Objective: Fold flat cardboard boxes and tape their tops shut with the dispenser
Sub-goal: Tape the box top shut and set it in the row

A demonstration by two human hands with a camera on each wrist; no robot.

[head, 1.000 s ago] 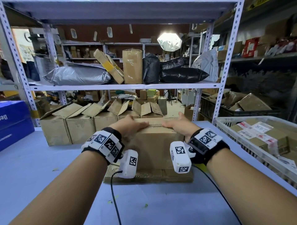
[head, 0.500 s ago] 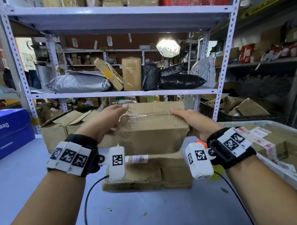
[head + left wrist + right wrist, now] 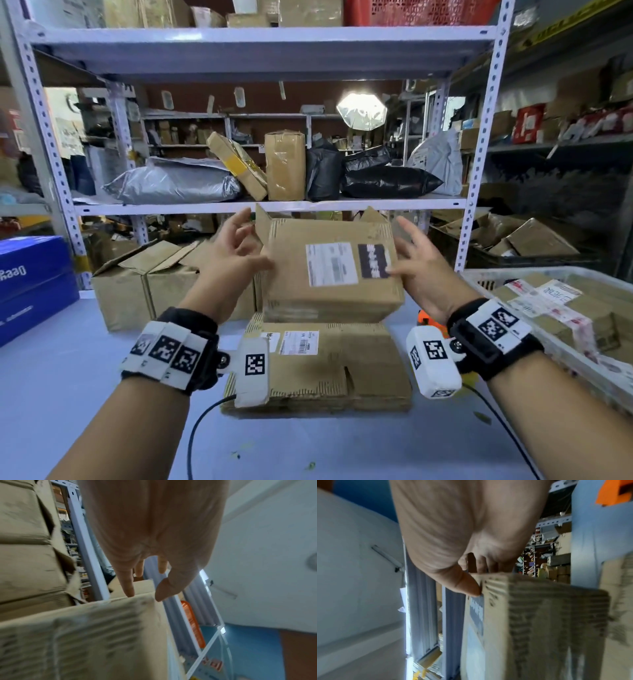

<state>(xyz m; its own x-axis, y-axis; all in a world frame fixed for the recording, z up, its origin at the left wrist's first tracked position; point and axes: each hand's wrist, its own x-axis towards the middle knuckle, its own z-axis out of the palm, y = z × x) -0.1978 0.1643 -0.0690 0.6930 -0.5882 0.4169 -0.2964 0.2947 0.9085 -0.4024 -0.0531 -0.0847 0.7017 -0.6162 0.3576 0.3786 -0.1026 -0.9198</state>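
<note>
A brown cardboard box point(image 3: 329, 274) with a white label and a dark label on its near face hangs in the air above a stack of flat cardboard point(image 3: 342, 370). Two flaps stick up at its top corners. My left hand point(image 3: 236, 246) is at the box's left side with fingers spread and straight; in the left wrist view a fingertip point(image 3: 128, 592) touches the box's edge point(image 3: 85, 635). My right hand point(image 3: 411, 263) holds the right side, thumb on the dark label, fingers behind the corner point(image 3: 547, 622). An orange tape dispenser point(image 3: 424, 318) peeks out behind my right wrist.
Several opened boxes point(image 3: 137, 281) stand at the back left of the blue table point(image 3: 85, 377), with a blue carton point(image 3: 30, 281) at the far left. A white crate point(image 3: 513, 274) of parcels fills the right side. Metal shelving point(image 3: 472, 192) rises behind the table.
The box has been lifted off the flat stack and turned, so its labelled face now points at me and its flaps point up. Both hands rose with it.
</note>
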